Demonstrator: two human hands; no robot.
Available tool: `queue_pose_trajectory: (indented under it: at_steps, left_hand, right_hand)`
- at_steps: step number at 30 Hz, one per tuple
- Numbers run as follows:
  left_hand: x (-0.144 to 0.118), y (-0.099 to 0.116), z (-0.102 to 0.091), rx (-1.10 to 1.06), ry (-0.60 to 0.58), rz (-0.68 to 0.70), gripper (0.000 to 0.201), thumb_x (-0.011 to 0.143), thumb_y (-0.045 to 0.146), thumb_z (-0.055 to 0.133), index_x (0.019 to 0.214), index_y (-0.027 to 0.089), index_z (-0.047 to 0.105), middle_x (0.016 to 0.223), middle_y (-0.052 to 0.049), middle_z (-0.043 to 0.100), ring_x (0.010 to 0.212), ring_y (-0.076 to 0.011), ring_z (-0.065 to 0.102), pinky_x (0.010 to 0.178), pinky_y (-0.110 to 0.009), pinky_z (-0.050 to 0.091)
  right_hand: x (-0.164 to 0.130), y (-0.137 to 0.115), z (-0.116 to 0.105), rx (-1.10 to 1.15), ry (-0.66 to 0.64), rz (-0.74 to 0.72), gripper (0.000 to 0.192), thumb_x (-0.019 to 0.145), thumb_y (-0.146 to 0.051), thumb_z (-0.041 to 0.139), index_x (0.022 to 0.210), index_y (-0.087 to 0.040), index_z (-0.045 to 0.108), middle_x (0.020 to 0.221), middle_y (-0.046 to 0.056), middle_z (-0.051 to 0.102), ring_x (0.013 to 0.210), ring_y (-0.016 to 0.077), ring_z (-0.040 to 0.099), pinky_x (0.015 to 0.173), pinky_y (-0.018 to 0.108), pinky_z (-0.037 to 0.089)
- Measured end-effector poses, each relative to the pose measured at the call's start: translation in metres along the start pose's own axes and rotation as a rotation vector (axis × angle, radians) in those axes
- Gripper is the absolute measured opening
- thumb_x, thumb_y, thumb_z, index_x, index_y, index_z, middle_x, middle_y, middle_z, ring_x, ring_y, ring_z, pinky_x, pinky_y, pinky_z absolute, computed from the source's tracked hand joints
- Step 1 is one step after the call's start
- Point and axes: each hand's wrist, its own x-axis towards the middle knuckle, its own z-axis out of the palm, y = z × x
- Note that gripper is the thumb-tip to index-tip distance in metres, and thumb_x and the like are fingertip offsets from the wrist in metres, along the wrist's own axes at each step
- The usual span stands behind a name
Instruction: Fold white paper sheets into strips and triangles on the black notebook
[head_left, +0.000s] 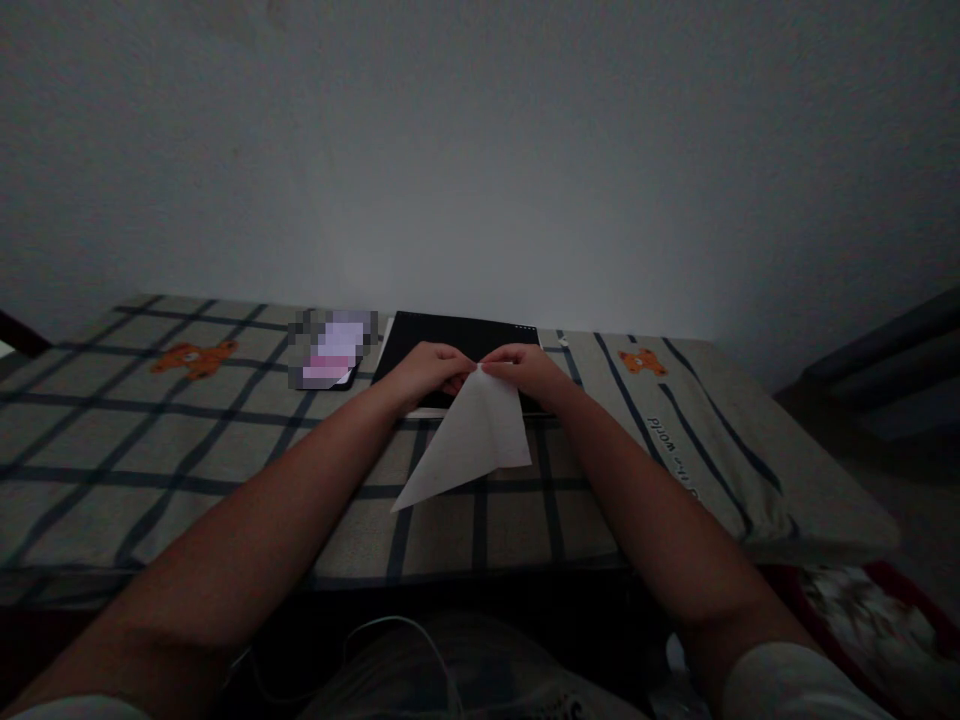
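Between both hands hangs a folded sheet of white paper (472,435), its upper tip pinched and its lower part fanning out toward me with one long point to the left. My left hand (429,375) grips that tip between thumb and fingers. From the other side, my right hand (525,370) pinches the same spot, the fingertips of both hands nearly meeting. Beneath and behind the hands lies a flat black board or folder (457,340) with a pale edge. Some of the left fingers are hidden behind the paper.
A phone (334,350) with a lit, blurred screen lies left of the black board. The table wears a checked cloth (225,430) with orange bear prints. Behind it rises a pale wall (480,180). A white cable (420,630) hangs near my lap.
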Motion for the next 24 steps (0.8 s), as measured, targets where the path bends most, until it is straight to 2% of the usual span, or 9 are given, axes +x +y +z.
queue_pose_trajectory:
  at_steps: [5, 11, 18, 24]
  left_hand:
    - [-0.0004, -0.0012, 0.0006, 0.020, -0.044, -0.006, 0.010, 0.070, 0.023, 0.063, 0.068, 0.015, 0.069, 0.058, -0.001, 0.061, 0.053, -0.0097, 0.055, 0.051, -0.021, 0.045]
    - [0.0003, -0.0039, 0.0023, 0.079, -0.021, 0.009, 0.009, 0.069, 0.022, 0.063, 0.065, 0.015, 0.068, 0.055, 0.000, 0.060, 0.050, -0.0093, 0.054, 0.050, -0.021, 0.044]
    - [0.0021, -0.0077, 0.0028, 0.161, 0.012, 0.051, 0.011, 0.070, 0.021, 0.062, 0.064, 0.015, 0.067, 0.054, 0.000, 0.058, 0.050, -0.0086, 0.052, 0.049, -0.020, 0.041]
    - [0.0012, -0.0081, 0.0086, 0.142, 0.105, 0.041, 0.011, 0.068, 0.021, 0.062, 0.060, 0.015, 0.066, 0.050, 0.001, 0.055, 0.047, -0.0085, 0.048, 0.047, -0.021, 0.037]
  right_hand:
    - [0.0004, 0.0003, 0.0010, 0.009, -0.029, 0.027, 0.022, 0.073, -0.037, 0.066, 0.081, -0.017, 0.073, 0.077, 0.004, 0.069, 0.067, 0.0136, 0.056, 0.059, 0.026, 0.041]
    - [-0.0024, -0.0061, 0.0013, -0.067, -0.033, 0.021, 0.019, 0.073, -0.033, 0.064, 0.080, -0.017, 0.073, 0.075, 0.003, 0.068, 0.065, 0.0134, 0.056, 0.057, 0.026, 0.040]
    - [-0.0025, -0.0080, 0.0030, -0.184, -0.021, -0.108, 0.016, 0.074, -0.030, 0.062, 0.078, -0.017, 0.071, 0.077, 0.004, 0.068, 0.072, 0.0151, 0.059, 0.066, 0.028, 0.044]
    - [-0.0025, -0.0065, 0.0081, -0.267, 0.040, -0.249, 0.012, 0.074, -0.022, 0.059, 0.076, -0.017, 0.070, 0.080, 0.004, 0.069, 0.077, 0.0159, 0.060, 0.074, 0.030, 0.044]
